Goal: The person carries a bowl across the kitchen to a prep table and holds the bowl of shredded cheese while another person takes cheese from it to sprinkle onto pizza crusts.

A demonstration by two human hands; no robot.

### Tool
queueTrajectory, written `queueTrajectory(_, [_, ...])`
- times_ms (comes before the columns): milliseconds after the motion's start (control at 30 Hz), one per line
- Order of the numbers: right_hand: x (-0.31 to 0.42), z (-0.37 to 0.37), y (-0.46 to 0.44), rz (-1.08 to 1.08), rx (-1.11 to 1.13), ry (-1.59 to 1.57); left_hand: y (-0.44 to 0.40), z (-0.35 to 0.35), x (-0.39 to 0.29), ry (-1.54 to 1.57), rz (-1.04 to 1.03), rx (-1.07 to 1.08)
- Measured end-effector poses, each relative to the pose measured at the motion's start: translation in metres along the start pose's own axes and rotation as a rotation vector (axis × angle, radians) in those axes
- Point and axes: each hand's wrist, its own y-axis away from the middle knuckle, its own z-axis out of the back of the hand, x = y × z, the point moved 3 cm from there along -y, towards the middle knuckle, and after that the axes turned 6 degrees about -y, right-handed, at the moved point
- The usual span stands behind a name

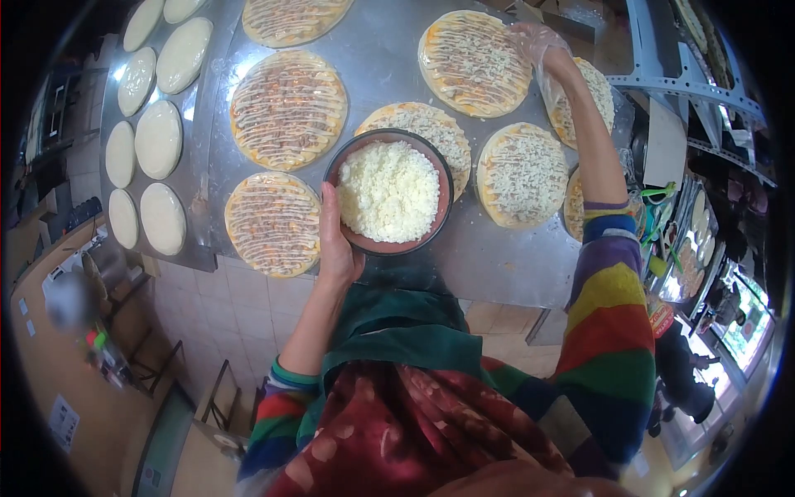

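My left hand [334, 242] grips the near left rim of a dark round bowl [445, 195] filled with crumbly white cheese [389, 192]. In a clear plastic glove, my right hand [537, 43] is over the right edge of a round pizza [474, 65] at the top; its fingers are bunched, and what they hold cannot be made out. White crumbs cover this pizza and another [522, 176] below it. Partly under the bowl lies one more crumbed pizza [447, 137]. Left of the bowl, two pizzas [288, 109] carry only sauce stripes over their topping.
Several plain dough rounds [158, 139] lie at the left of the metal table [489, 265]. Further pizzas [598, 95] sit under and beside my right forearm. A perforated metal rack [691, 83] stands at the upper right. At the far right a person [686, 373] in dark clothes is visible.
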Motion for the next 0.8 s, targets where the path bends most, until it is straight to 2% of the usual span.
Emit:
queueTrajectory(133, [0.008, -0.011, -0.026, 0.154, -0.037, 0.270, -0.001, 0.004, 0.002, 0.017, 0.004, 0.021])
queueTrajectory(233, [0.007, -0.026, -0.039, 0.456, -0.136, 0.360, -0.001, 0.006, 0.003, 0.021, 0.009, 0.030])
queueTrajectory(333, [0.019, -0.033, -0.052, 0.381, -0.140, 0.514, 0.000, 0.005, 0.001, 0.018, -0.001, 0.009])
queueTrajectory(433, [0.030, -0.021, -0.047, 0.305, -0.022, 0.149, 0.001, 0.007, 0.001, 0.031, -0.004, -0.012])
queueTrajectory(533, [0.025, -0.013, -0.047, 0.287, -0.015, 0.247, 0.001, 0.009, 0.001, 0.044, -0.003, -0.015])
queueTrajectory(633, [0.013, -0.017, -0.055, 0.385, -0.117, 0.391, 0.002, 0.009, 0.001, 0.052, 0.001, -0.028])
queueTrajectory(733, [0.016, -0.028, -0.053, 0.351, -0.254, 0.264, 0.003, 0.010, 0.001, 0.035, -0.004, -0.009])
queueTrajectory(800, [0.050, -0.034, -0.044, 0.196, -0.152, 0.264, 0.003, 0.011, 0.000, 0.030, -0.012, -0.005])
